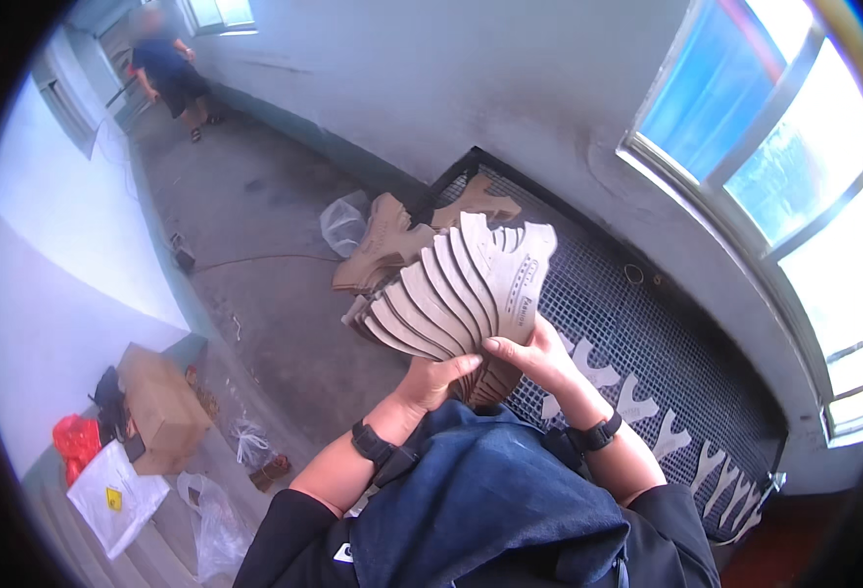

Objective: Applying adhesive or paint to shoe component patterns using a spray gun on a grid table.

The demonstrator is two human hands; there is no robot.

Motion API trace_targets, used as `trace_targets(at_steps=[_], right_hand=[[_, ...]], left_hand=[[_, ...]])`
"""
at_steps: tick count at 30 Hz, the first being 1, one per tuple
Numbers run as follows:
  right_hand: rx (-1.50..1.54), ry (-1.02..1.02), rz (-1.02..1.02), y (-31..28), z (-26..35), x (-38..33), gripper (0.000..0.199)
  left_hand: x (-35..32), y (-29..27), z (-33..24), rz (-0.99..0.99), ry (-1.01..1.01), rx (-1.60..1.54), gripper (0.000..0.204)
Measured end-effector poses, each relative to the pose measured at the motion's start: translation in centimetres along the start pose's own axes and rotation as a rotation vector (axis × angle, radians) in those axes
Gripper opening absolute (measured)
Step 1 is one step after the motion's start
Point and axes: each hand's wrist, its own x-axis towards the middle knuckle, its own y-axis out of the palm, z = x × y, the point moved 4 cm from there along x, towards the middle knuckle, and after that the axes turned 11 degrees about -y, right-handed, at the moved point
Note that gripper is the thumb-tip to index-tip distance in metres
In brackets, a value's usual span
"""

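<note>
In front of me a thick stack of beige shoe-upper pieces [456, 284] is fanned out, the pieces overlapping like slats. The right-most piece shows small dark holes and printing on its face. My left hand [433, 380] grips the lower edge of the fan, thumb on top. Close beside it my right hand [537, 355] is closed on the lower right edge, its thumb pointing to the left one. Behind the fan lies a pile of tan cut pieces [383, 245], with further tan pieces [476, 201] at the mesh rack's far end.
To my right a black mesh rack [647, 304] runs below the window, with several pale cut pieces [637, 400] along its near side. A cardboard box [162, 407], a red bag [77, 446] and plastic bags [218, 524] stand at left. A person [169, 69] is far down the corridor.
</note>
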Motion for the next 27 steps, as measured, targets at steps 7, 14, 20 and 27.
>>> trace_targets(at_steps=[7, 14, 20, 27], right_hand=[[0.144, 0.083, -0.052, -0.6, -0.9, -0.6, 0.061], [0.387, 0.143, -0.197, -1.8, -2.9, -0.8, 0.055], [0.513, 0.165, -0.230, -2.4, -4.6, -1.0, 0.052], [0.624, 0.100, -0.341, -3.9, -6.7, -1.3, 0.051]], left_hand=[[1.5, 0.5, -1.3, -0.167, 0.124, 0.034, 0.052], [2.2, -1.3, -1.4, -0.083, 0.025, 0.037, 0.047], [3.5, -0.6, -1.5, -0.221, 0.070, 0.156, 0.042], [5.0, 1.1, -1.8, -0.293, 0.089, 0.350, 0.050]])
